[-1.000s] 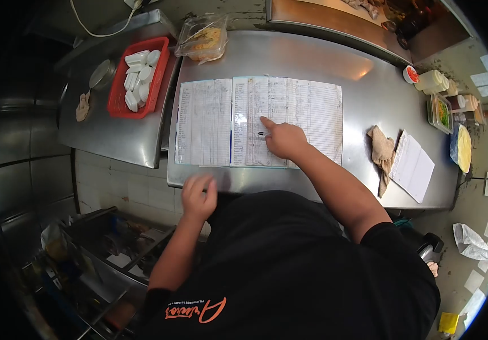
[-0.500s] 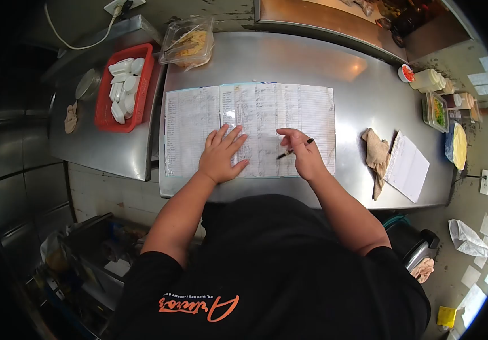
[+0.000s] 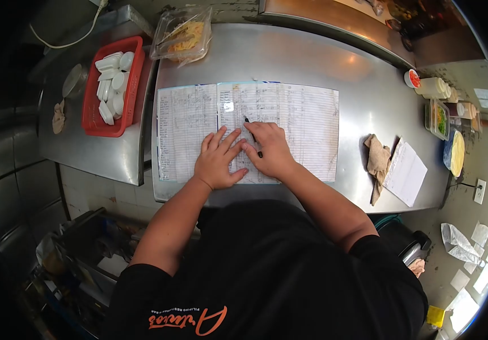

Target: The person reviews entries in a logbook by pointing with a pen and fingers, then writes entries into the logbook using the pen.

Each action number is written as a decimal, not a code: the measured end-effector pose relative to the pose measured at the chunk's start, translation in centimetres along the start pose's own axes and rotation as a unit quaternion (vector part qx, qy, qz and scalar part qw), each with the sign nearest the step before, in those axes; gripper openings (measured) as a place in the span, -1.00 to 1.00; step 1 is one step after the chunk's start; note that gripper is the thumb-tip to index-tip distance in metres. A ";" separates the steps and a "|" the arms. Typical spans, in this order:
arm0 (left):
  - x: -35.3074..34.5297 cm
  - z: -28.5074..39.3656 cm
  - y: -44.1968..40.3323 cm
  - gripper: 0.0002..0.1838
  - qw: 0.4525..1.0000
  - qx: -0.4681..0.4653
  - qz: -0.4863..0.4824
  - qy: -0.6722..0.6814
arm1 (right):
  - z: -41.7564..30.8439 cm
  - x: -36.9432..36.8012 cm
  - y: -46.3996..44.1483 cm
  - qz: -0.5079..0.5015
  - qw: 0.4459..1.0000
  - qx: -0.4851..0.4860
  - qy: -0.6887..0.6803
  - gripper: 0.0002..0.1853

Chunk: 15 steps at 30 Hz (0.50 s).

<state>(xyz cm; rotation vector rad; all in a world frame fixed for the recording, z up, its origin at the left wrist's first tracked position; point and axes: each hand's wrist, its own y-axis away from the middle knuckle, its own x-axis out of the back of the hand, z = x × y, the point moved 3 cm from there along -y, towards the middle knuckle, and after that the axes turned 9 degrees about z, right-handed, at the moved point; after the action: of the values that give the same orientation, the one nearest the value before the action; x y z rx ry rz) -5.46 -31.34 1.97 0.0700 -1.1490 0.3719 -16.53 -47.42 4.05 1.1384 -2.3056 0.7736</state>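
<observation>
Handwritten ruled sheets (image 3: 306,124) with several columns lie spread on the steel table, some under a shiny clear cover. My left hand (image 3: 219,161) rests flat on them with its fingers spread. Just to its right, my right hand (image 3: 269,148) grips a black pen (image 3: 253,137) and lies on the pages. One end of the pen points up and left over the written columns; the other end shows below the fingers. The two hands are very close together, and I cannot tell whether they touch.
A red basket (image 3: 89,107) of white foam containers stands at left. A clear plastic box of food (image 3: 184,37) sits at the back left. At right lie a brown cloth (image 3: 377,158) and a white paper pad (image 3: 407,175); squeeze bottles (image 3: 434,87) stand behind.
My right hand has moved left and slightly up with the pen, from the right-hand columns to beside my left hand. My left hand stays flat on the sheets.
</observation>
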 end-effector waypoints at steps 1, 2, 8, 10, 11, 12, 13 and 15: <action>0.1 0.0 0.0 -0.18 1.000 -0.001 0.001 0.003 | 0.1 -0.1 0.0 -0.001 1.000 0.000 0.000 -0.48; 0.1 0.0 0.0 -0.18 1.000 -0.002 0.001 0.007 | 0.1 -0.3 0.0 -0.014 1.000 -0.002 0.005 -0.47; 0.2 0.2 0.0 -0.16 1.000 0.002 0.005 0.014 | -0.3 -0.6 0.1 -0.053 0.998 -0.009 0.027 -0.42; 0.1 0.1 0.1 -0.16 1.000 0.003 0.011 0.016 | -0.6 -0.6 0.1 -0.057 0.998 -0.008 0.031 -0.42; 0.0 0.0 0.1 -0.16 1.000 0.003 0.015 0.019 | -0.8 -0.6 0.1 -0.061 0.998 -0.009 0.034 -0.41; 0.0 0.0 0.1 -0.16 1.000 0.003 0.016 0.018 | -0.9 -0.6 0.0 -0.064 0.997 -0.009 0.037 -0.41; -0.1 0.0 0.1 -0.17 1.000 0.007 0.012 0.011 | -0.9 -0.8 0.1 -0.064 0.997 -0.009 0.038 -0.41; -0.1 0.2 0.0 -0.17 1.000 0.010 0.009 0.006 | -0.7 -1.1 0.2 -0.042 0.999 -0.005 0.033 -0.44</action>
<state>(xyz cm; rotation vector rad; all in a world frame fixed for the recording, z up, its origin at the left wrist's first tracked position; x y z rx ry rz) -5.65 -31.37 1.91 0.0750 -1.1348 0.3989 -16.03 -46.25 3.85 1.1791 -2.1901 0.7549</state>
